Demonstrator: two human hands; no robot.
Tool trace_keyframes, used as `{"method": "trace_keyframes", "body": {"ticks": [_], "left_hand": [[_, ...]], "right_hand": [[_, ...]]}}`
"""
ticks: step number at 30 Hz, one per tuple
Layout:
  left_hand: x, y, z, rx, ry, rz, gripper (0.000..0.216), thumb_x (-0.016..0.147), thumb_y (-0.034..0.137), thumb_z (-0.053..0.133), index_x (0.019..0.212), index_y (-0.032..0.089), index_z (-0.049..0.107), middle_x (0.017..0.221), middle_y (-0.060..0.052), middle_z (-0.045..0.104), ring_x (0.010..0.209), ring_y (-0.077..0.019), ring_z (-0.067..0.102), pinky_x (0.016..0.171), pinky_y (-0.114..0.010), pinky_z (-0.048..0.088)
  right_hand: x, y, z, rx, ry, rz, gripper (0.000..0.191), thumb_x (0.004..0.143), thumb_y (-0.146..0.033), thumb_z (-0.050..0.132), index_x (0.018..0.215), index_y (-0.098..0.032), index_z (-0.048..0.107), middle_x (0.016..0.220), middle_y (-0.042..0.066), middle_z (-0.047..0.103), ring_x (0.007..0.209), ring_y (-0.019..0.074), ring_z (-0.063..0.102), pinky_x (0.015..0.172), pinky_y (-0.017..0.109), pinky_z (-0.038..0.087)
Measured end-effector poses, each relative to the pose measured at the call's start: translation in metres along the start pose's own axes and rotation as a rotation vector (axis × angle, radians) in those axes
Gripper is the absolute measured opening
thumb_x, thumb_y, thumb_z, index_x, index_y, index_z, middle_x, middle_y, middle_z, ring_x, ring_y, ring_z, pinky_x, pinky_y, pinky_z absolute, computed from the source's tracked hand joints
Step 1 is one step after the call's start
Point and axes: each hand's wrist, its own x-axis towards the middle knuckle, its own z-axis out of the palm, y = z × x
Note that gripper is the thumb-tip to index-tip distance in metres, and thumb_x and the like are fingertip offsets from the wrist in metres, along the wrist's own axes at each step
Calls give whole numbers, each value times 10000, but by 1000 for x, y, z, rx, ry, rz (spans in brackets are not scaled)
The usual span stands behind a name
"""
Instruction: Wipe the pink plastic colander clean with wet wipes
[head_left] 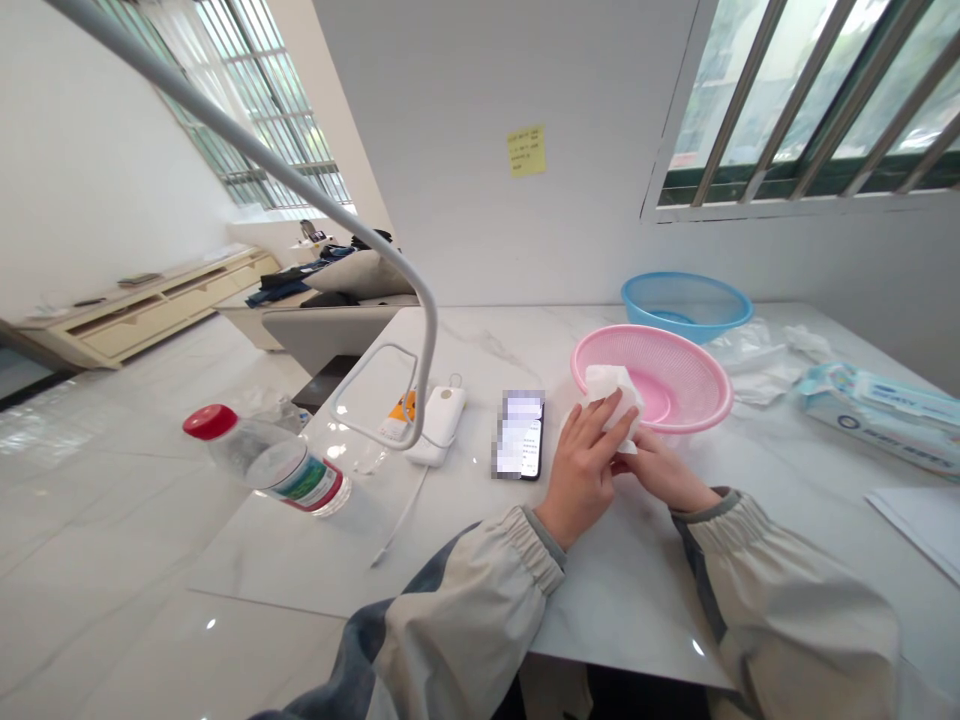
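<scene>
Over the near left part of a pink plastic basket (716, 410), my left hand (581, 470) has its fingers pressed on a crumpled white tissue (609, 382). My right hand (664, 475) meets it from the right, fingers closed at the lower edge of the tissue. Part of those right fingertips is hidden behind the left hand, and whether something lies inside the tissue cannot be seen. Left of my hands a phone (531, 435) lies face up with its screen lit.
A blue basin (686, 320) stands behind the pink basket. To the right lie crumpled plastic (761, 375), a pack of wipes (885, 415) and white paper (919, 530). At left are a red-capped bottle (281, 470), a white power bank (439, 430) and a curved lamp arm (427, 300).
</scene>
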Motion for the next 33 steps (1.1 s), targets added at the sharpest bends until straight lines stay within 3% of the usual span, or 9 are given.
{"method": "trace_keyframes", "body": {"ticks": [2, 5, 12, 18, 23, 26, 30, 33], "left_hand": [[0, -3, 1, 9, -31, -20, 778, 953, -29, 398, 1668, 275, 422, 1759, -85, 403, 1657, -240, 326, 1360, -545, 283], [-1, -8, 5, 22, -74, -49, 746, 956, -16, 407, 1641, 273, 468, 1727, -80, 460, 1622, -248, 396, 1355, -558, 299], [-2, -14, 9, 29, -50, -88, 552, 1022, 74, 464, 1544, 216, 576, 1621, -116, 575, 1545, -287, 480, 1301, -554, 416], [-1, -12, 9, 43, -16, -143, 468, 1064, 181, 531, 1527, 234, 572, 1590, -130, 584, 1469, -290, 540, 1243, -561, 481], [1, -9, 6, 98, 19, -104, 424, 1096, 159, 443, 1476, 228, 619, 1560, -106, 626, 1519, -273, 507, 1254, -542, 466], [2, -7, 3, 137, 17, -32, 499, 1085, 114, 414, 1552, 221, 556, 1611, -105, 594, 1577, -268, 454, 1273, -547, 439], [2, -3, -1, 194, 21, 106, 657, 1072, 70, 350, 1701, 261, 345, 1702, -108, 491, 1662, -267, 323, 1329, -606, 341], [2, -3, 0, 246, 16, 175, 697, 1066, 65, 360, 1731, 252, 268, 1676, -116, 524, 1674, -267, 291, 1351, -606, 305]], "right_hand": [[1, 3, 2, 150, 28, 83, 333, 800, -454, 867, 1063, -273, 773, 938, 56, 770, 807, 234, 727, 677, 335, 619], [1, 7, 3, 306, -2, 183, 387, 785, -530, 880, 1061, -288, 758, 952, 52, 772, 813, 224, 735, 681, 329, 627], [-4, -7, -2, 384, -99, 198, 90, 800, -283, 823, 864, -235, 780, 912, 40, 754, 855, 184, 694, 757, 284, 613], [-6, -20, -1, 600, -102, 207, 278, 822, -401, 853, 1061, -267, 802, 1164, 15, 777, 1017, 171, 710, 878, 283, 608], [-4, -15, 7, 589, -61, 163, 369, 897, -492, 820, 1200, -284, 786, 1294, 20, 754, 1210, 188, 688, 876, 282, 620], [-3, -14, 10, 581, -7, 115, 372, 904, -491, 815, 1215, -290, 786, 1384, 23, 727, 1316, 204, 655, 931, 304, 630], [-5, -13, 7, 570, 102, -41, 371, 813, -421, 894, 1142, -269, 814, 1387, 46, 736, 1410, 236, 613, 1065, 326, 605], [-7, -11, 5, 563, 145, -84, 361, 787, -399, 900, 1110, -261, 815, 1352, 62, 753, 1427, 244, 606, 1121, 318, 580]]}}
